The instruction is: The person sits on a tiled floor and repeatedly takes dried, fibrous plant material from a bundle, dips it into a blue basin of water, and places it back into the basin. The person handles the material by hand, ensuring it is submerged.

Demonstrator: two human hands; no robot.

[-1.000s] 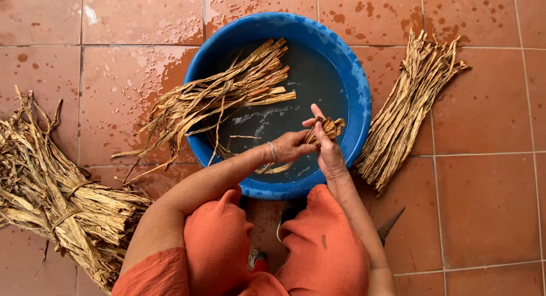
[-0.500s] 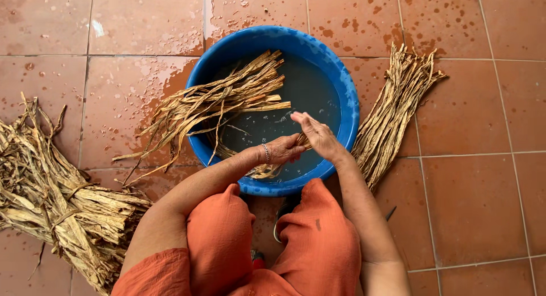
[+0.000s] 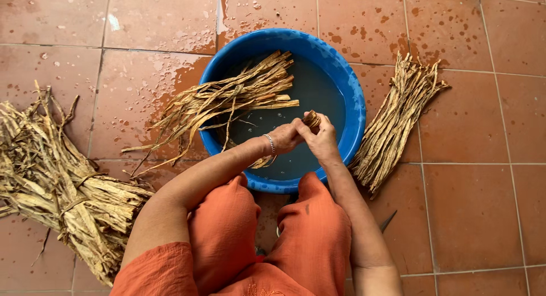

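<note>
A round blue basin [image 3: 352, 97] of murky water stands on the tiled floor before my knees. Both hands meet over its near side. My left hand [image 3: 286, 138], with a bracelet at the wrist, and my right hand [image 3: 321, 138] together grip a short dry fibre strip [image 3: 311, 119], whose tip shows above the fingers. Another piece of strip hangs below my left wrist. A bunch of long dry strips [image 3: 227, 100] lies across the basin's left rim, one end in the water.
A large tied bundle of dry strips [image 3: 54, 185] lies on the floor at left. A smaller flat bundle [image 3: 395, 122] lies right of the basin. The tiles are wet and splashed around the basin. A dark pointed object [image 3: 388, 221] shows by my right forearm.
Both hands have lifted slightly and closed together on the strip; the right hand, earlier spread over the water, now grips it.
</note>
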